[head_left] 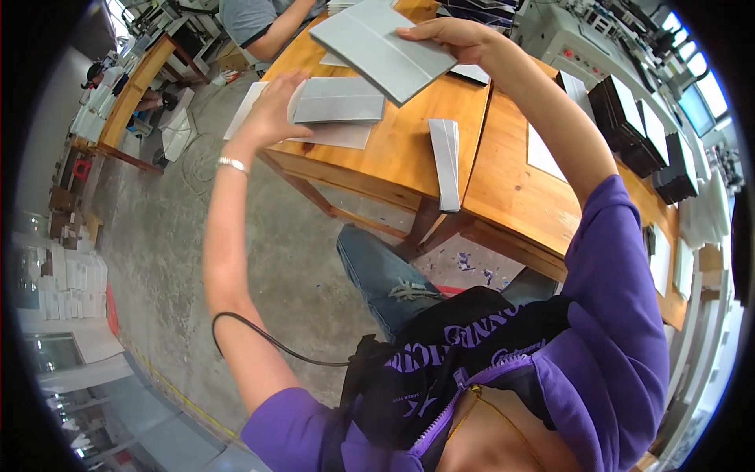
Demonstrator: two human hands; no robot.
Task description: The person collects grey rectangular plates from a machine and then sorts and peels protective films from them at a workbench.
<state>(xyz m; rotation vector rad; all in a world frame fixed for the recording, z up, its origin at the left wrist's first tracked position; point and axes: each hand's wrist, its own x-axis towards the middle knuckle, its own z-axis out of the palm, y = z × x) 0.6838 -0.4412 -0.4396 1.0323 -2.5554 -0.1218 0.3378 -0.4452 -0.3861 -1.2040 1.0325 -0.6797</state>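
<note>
**Two hands at grey folded boards over a wooden table**

Head view: The right hand (452, 38) is raised above the far part of the wooden table (409, 157) and grasps a large grey folded board (377, 49) by its right edge, thumb on top. The board is tilted and held in the air, above the other sheets, not lying on the tabletop.

The left hand (271, 106) is released, with the fingers spread flat. It stands at the left edge of the tabletop, and its fingertips touch or nearly touch a second grey board (340, 100); I cannot tell if there is real contact. This second board lies flat on a pale sheet (330, 135) near the left front corner of the table. A metal bracelet (233, 164) is on the left wrist.

A narrow grey folded strip (446, 161) lies alone near the front edge, where two tabletops meet. Black boxes (629, 126) are stacked at the right side of the neighbouring table. Another person (255, 22) sits at the far left corner.
</note>
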